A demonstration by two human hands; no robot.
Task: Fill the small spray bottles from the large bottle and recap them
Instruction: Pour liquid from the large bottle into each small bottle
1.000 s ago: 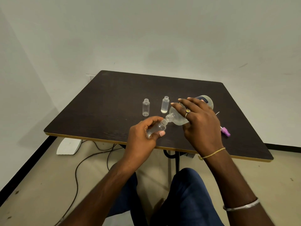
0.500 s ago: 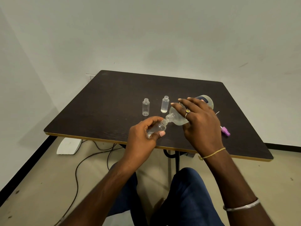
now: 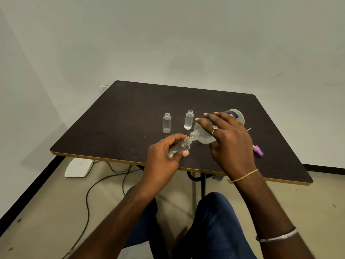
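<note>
Small bottle pinched in left fingers, mouth at large bottle right fingers grip.

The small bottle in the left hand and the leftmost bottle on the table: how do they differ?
The held bottle is tilted in the left hand; the leftmost bottle stands upright on the table, untouched. The held bottle's mouth meets that of the large bottle; the leftmost bottle's is free. Both are clear, uncapped.
</note>
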